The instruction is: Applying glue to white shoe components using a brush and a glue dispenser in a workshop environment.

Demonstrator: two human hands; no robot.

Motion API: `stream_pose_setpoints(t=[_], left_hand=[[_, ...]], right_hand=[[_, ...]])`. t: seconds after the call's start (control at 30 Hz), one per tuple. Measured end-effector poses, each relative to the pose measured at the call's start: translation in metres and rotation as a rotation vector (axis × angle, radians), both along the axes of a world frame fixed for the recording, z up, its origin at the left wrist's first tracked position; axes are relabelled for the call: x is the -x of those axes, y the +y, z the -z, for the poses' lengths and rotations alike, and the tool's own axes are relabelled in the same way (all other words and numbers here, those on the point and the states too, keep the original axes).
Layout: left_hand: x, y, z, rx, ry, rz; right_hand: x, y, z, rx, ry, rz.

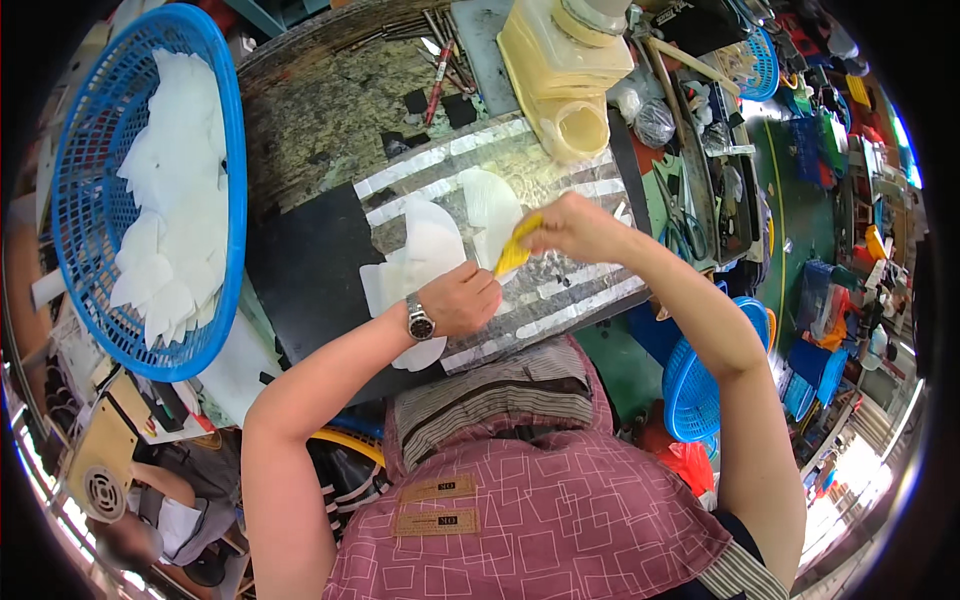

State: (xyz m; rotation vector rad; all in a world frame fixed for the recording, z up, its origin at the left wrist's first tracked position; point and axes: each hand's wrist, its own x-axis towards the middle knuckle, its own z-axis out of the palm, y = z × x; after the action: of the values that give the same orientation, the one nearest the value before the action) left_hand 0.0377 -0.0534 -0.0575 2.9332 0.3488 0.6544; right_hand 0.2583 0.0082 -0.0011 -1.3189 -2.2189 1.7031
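Note:
My right hand (pixel 575 230) grips a flat yellow tool (pixel 516 246) that looks like a small scraper, its lower end close to my left fingertips. Wearing a wristwatch, my left hand (pixel 465 300) is closed with its fingers curled over the work board (pixel 545 322); what they pinch, if anything, is hidden. Left of that hand lies an overlapping stack of white cut sheet pieces (pixel 432 235), partly beneath my wrist. Another white rounded piece (pixel 490 205) lies on the board just beyond my hands. Pale tape strips cross the board.
A blue plastic basket (pixel 236 200) full of white pieces stands at the left. Beyond the board sits a yellowed plastic glue container (pixel 560 70) with an open cup. Scissors (pixel 683 225) lie at the right, with a lower blue basket (pixel 690 385) nearby. A person sits at lower left.

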Motion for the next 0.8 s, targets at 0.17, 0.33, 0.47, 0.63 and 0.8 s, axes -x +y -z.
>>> stream_pose_setpoints(t=[0.17, 0.33, 0.47, 0.63, 0.8], left_hand=[[0.006, 0.003, -0.001, -0.023, -0.016, -0.046], [0.024, 0.018, -0.032, -0.003, -0.278, -0.311], [0.085, 0.042, -0.161, 0.022, 0.089, -0.790], [0.187, 0.036, -0.168, -0.637, 0.072, -1.209], [0.208, 0.039, -0.113, -0.293, 0.131, -1.324]], right_hand=[[-0.022, -0.002, 0.020, -0.524, 0.061, 0.273], [-0.036, -0.058, -0.012, 0.123, 0.001, 0.607], [-0.098, -0.045, -0.019, -0.066, 0.383, 1.108], [-0.085, -0.042, -0.013, -0.037, 0.320, 1.173], [-0.058, -0.004, -0.030, -0.229, 0.261, 1.022]])
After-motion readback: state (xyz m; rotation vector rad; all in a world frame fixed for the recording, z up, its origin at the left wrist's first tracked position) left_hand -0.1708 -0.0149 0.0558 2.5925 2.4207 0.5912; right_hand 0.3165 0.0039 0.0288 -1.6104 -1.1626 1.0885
